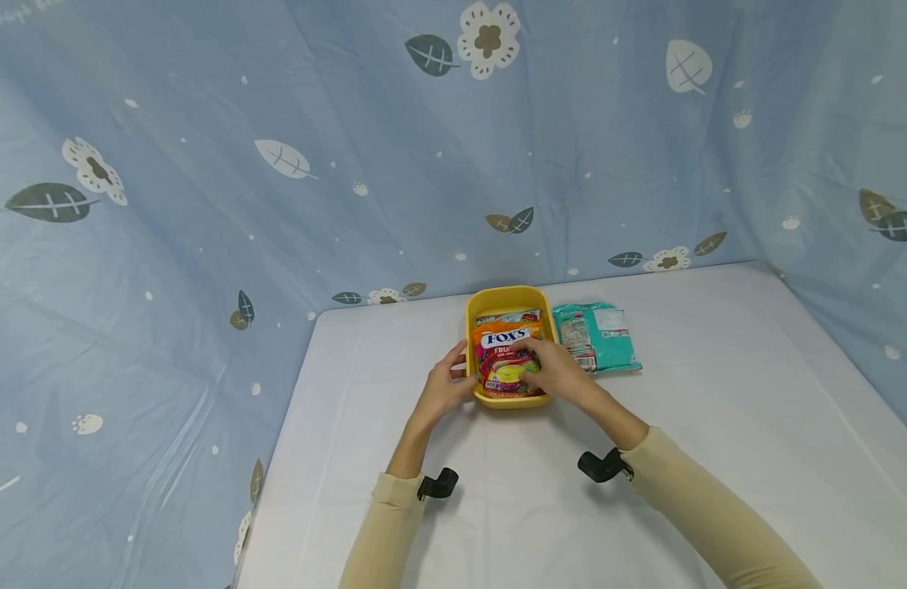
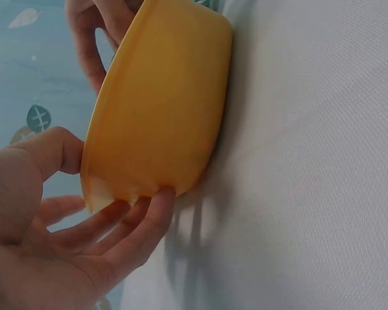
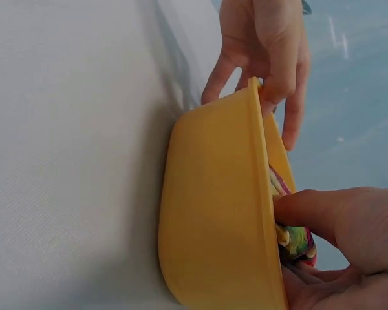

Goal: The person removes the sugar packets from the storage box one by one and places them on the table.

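Note:
A yellow plastic tub (image 1: 473, 327) stands on the white table, and the wrist views show its outer wall (image 2: 161, 110) (image 3: 213, 213). In it lies an orange and red Fox's candy bag (image 1: 500, 352), whose edge (image 3: 296, 240) shows above the rim. My left hand (image 1: 453, 378) holds the tub's left side, thumb at the rim and fingers (image 2: 152, 210) against the wall. My right hand (image 1: 550, 370) lies over the bag inside the tub and pinches it between thumb (image 3: 310, 206) and fingers. A second colourful packet (image 1: 508, 316) peeks out behind the bag.
A teal packet (image 1: 596, 335) lies flat just right of the tub. The white table (image 1: 718, 425) spreads wide on both sides and toward me. Blue leaf-patterned cloth (image 1: 203, 204) hangs close behind and along both sides.

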Available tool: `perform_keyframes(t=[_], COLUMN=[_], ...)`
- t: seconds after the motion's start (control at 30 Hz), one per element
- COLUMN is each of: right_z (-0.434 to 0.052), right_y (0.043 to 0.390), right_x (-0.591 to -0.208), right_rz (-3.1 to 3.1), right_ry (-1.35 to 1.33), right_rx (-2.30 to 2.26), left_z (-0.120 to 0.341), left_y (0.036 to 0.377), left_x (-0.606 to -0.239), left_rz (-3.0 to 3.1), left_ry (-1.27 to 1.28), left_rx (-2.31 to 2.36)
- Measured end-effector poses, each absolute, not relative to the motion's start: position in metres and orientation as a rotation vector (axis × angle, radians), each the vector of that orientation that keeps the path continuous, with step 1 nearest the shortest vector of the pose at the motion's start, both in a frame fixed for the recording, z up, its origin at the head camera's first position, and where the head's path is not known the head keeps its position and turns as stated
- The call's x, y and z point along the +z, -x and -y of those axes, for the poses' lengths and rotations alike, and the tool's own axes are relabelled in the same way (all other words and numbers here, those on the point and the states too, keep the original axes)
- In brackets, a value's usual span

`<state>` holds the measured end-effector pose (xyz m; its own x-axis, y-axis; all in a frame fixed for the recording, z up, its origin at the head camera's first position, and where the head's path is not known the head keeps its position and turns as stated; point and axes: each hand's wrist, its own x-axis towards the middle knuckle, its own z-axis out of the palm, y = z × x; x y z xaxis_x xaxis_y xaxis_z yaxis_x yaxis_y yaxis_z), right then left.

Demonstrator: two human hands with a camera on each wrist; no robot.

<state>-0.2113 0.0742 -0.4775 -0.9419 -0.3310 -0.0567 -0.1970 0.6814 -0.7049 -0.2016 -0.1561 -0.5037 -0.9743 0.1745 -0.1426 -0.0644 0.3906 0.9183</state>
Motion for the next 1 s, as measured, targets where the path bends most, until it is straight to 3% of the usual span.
perform_keyframes(t=[0.27, 1.0], right_z=[-0.076, -0.081], right_y=[0.214, 0.217], right_x=[-0.477, -0.461], right_rz=[-2.686, -2.683], right_ry=[0.484, 0.516], right_rx=[-1.14, -1.165], left_z=[0.155, 0.158], left_y=[0.198, 0.203], left_x=[-0.487, -0.506], left_rz=[-2.374, -2.444], left_ry=[-0.125, -0.105], left_rx=[1.61, 1.605])
